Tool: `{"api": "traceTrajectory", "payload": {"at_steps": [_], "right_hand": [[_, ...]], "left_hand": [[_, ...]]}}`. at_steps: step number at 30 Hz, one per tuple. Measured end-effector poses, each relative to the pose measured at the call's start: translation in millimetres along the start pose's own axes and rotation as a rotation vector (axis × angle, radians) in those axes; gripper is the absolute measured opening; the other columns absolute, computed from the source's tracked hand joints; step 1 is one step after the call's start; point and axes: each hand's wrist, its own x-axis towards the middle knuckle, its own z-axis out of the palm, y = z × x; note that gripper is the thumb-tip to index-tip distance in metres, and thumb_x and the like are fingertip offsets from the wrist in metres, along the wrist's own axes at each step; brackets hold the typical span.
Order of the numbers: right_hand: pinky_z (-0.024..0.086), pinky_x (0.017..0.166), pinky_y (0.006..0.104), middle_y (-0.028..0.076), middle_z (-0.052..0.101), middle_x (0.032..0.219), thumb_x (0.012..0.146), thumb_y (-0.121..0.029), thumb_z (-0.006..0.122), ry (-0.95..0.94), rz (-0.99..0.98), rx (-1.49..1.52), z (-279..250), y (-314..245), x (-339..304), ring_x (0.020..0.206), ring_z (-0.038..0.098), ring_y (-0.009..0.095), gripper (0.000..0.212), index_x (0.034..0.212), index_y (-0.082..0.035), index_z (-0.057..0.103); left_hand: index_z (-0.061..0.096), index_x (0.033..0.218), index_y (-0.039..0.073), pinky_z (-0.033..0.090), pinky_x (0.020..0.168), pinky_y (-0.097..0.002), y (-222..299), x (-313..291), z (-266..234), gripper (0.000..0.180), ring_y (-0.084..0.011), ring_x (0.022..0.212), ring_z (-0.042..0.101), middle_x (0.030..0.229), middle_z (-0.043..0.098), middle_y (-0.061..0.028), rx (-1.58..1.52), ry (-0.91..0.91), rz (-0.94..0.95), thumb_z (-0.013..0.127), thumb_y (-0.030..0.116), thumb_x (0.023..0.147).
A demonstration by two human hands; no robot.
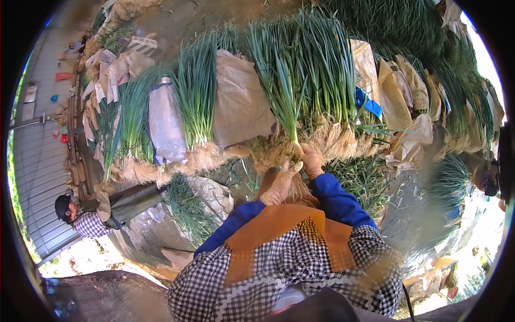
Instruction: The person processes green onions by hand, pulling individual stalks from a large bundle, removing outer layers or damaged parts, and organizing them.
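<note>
A bunch of green onions [291, 119] stands in front of me, its leaves fanning away over the row behind. My right hand [313, 161] is closed around its pale lower stems, just above the roots. Pressed close beside it, my left hand [281, 184] has its fingers closed at the root end of the same bunch. Shaggy tan roots [299, 188] hang below and between the two hands. Both hands look pale and dusty, perhaps in thin gloves. The exact placing of the left fingertips is partly hidden.
A long row of green onions [196, 96] spreads across, roots toward me, with a brown sack [241, 99] and a grey sack [165, 121] between bunches. Loose leaves [359, 188] lie by my right arm. Another person [88, 220] works at the left; someone is partly visible at far right.
</note>
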Motion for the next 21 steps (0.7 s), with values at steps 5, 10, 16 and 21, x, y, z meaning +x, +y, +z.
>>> {"api": "traceTrajectory", "payload": {"at_steps": [5, 10, 16, 21], "right_hand": [[0.042, 0.049, 0.0364, 0.008, 0.058, 0.061, 0.080, -0.028, 0.057, 0.117, -0.531, -0.286, -12, 6, -13, 0.052, 0.054, 0.025, 0.020, 0.071, -0.011, 0.063], [0.043, 0.048, 0.0339, 0.004, 0.056, 0.056, 0.078, -0.024, 0.062, -0.189, -0.073, 0.011, -90, 36, -69, 0.047, 0.052, 0.021, 0.018, 0.069, -0.009, 0.064], [0.048, 0.073, 0.0363, 0.013, 0.061, 0.098, 0.075, -0.041, 0.062, 0.041, -0.276, -0.810, -135, 65, -40, 0.085, 0.060, 0.026, 0.039, 0.093, -0.007, 0.063], [0.038, 0.091, 0.0347, 0.012, 0.057, 0.104, 0.090, -0.044, 0.040, -0.434, -0.097, 0.307, -40, 14, 15, 0.096, 0.053, 0.023, 0.045, 0.107, -0.005, 0.055]], "left_hand": [[0.029, 0.133, 0.005, 0.026, 0.093, -0.0269, -29, 22, 3, 0.062, -0.0144, 0.110, 0.032, 0.123, 0.034, -0.0030, -0.164, 0.021, 0.112, 0.052, 0.040, 0.086], [0.049, 0.119, 0.004, 0.039, 0.052, -0.0191, -42, 34, -7, 0.045, -0.0075, 0.061, 0.043, 0.074, 0.042, 0.0038, -0.478, 0.186, 0.089, 0.055, 0.034, 0.086], [0.045, 0.124, 0.002, 0.040, 0.050, -0.0197, -13, 15, -3, 0.046, -0.0084, 0.060, 0.043, 0.069, 0.043, 0.0013, -0.685, -0.032, -0.040, 0.052, 0.031, 0.088], [0.056, 0.097, 0.007, 0.053, 0.055, -0.0311, -4, 18, 9, 0.025, -0.0187, 0.063, 0.059, 0.074, 0.059, -0.0070, -0.670, 0.186, -0.142, 0.048, 0.029, 0.090]]}}
